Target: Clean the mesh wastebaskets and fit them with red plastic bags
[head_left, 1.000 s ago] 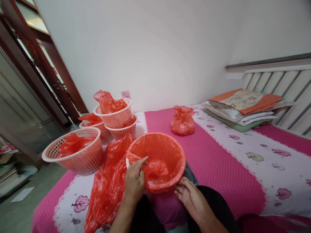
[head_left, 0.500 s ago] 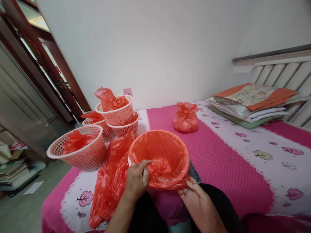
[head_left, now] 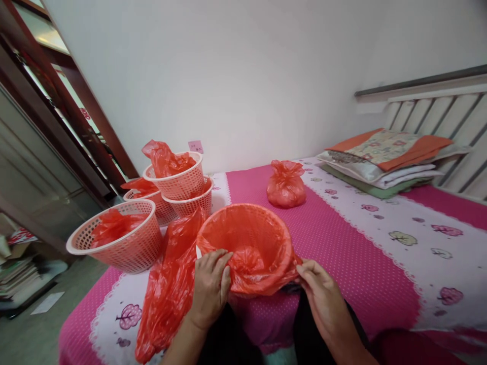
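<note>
A pink plastic basket lined with a red plastic bag (head_left: 247, 238) stands on the bed right in front of me, tipped toward me. My left hand (head_left: 210, 286) grips the bag's edge at the near left rim, fingers curled over it. My right hand (head_left: 321, 294) pinches the bag's overhang at the near right rim. A bunched knot of red plastic lies inside the basket. A loose red bag (head_left: 167, 289) lies just left of my left hand.
Several pink baskets with red bags (head_left: 117, 235) stand at the left, some stacked (head_left: 178, 180). A tied red bag (head_left: 286, 185) sits further back on the pink bed cover (head_left: 342, 253). Folded bedding (head_left: 380, 162) lies by the headboard. The bed's left edge drops to the floor.
My left hand moved from inside the basket to the near rim and closed on the bag. My right hand rose from under the basket to pinch the bag's right edge.
</note>
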Motion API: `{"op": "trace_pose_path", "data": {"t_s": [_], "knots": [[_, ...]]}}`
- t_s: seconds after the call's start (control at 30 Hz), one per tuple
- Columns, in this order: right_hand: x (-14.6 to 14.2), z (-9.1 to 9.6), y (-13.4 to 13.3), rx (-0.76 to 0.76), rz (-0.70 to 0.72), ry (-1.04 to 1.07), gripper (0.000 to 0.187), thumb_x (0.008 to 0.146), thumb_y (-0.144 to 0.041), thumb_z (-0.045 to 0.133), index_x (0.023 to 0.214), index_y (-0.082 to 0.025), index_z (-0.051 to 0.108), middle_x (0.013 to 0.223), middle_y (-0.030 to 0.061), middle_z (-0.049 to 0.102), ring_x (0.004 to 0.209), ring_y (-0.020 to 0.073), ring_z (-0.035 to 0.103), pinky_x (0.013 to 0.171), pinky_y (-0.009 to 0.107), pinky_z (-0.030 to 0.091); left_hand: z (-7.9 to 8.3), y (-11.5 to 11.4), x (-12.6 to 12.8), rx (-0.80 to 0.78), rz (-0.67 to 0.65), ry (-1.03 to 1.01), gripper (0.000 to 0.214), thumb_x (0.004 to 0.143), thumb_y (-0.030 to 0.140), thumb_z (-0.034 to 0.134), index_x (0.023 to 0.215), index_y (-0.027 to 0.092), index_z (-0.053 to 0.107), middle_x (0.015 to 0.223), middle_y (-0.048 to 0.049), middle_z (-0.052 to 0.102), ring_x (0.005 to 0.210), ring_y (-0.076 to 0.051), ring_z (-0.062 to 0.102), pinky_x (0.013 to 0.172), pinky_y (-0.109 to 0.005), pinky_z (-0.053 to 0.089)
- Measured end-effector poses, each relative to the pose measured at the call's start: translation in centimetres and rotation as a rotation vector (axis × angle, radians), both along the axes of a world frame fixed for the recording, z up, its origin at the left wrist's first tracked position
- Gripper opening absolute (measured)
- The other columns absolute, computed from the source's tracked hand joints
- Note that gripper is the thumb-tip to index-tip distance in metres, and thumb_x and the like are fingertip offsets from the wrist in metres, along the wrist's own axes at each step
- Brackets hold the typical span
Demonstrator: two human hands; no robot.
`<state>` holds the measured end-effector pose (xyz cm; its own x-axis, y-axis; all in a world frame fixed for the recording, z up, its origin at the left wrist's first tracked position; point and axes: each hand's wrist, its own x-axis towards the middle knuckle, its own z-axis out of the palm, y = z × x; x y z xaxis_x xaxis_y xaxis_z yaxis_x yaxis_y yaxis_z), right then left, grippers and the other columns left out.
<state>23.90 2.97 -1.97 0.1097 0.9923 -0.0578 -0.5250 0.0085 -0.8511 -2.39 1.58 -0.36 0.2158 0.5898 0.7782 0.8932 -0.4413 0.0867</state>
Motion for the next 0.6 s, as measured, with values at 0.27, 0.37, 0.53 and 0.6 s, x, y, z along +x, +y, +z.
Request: {"op": "trace_pose_path", "data": {"t_s": [0.27, 0.37, 0.53, 0.6], "knots": [[1.3, 3.3, 3.9, 0.189, -0.106, 0.054, 0.036, 0.068, -0.044, 0.093, 0.069, -0.021, 0.065, 0.076, -0.0003, 0.066, 0.075, 0.0157, 0.06, 0.07, 0.029, 0.052, 0.0, 0.0, 0.2, -0.009, -0.169, 0.037, 0.024, 0.102, 0.009, 0.043, 0.104, 0.02, 0.065, 0.087, -0.004, 0.071, 0.082, -0.02, 0.06, 0.08, -0.038, 0.048], [0.4, 5.0, 6.7, 0.299, -0.165, -0.074, 0.035, 0.071, -0.043, 0.09, 0.068, -0.022, 0.063, 0.073, -0.003, 0.061, 0.076, 0.015, 0.057, 0.075, 0.029, 0.049, 0.6, 0.0, 0.2, -0.05, -0.172, 0.065, 0.024, 0.103, 0.012, 0.043, 0.089, 0.022, 0.06, 0.074, -0.002, 0.063, 0.074, -0.02, 0.054, 0.071, -0.037, 0.045], [-1.7, 8.5, 10.6, 0.433, -0.038, -0.132, 0.03, 0.074, -0.041, 0.084, 0.072, -0.022, 0.06, 0.072, -0.0059, 0.055, 0.071, 0.0134, 0.051, 0.073, 0.028, 0.044, 1.1, -0.2, 0.5, -0.069, -0.158, 0.034, 0.017, 0.1, 0.015, 0.051, 0.111, 0.021, 0.062, 0.085, -0.0027, 0.067, 0.082, -0.021, 0.059, 0.075, -0.036, 0.05], [-3.0, 9.7, 12.0, 0.501, 0.058, -0.145, 0.029, 0.078, -0.042, 0.079, 0.074, -0.023, 0.057, 0.071, -0.0064, 0.053, 0.069, 0.013, 0.05, 0.073, 0.028, 0.044, 1.3, -0.1, 0.8, -0.059, -0.145, 0.02, 0.021, 0.099, 0.017, 0.054, 0.117, 0.022, 0.061, 0.089, -0.0029, 0.068, 0.084, -0.021, 0.061, 0.078, -0.036, 0.052]]}}
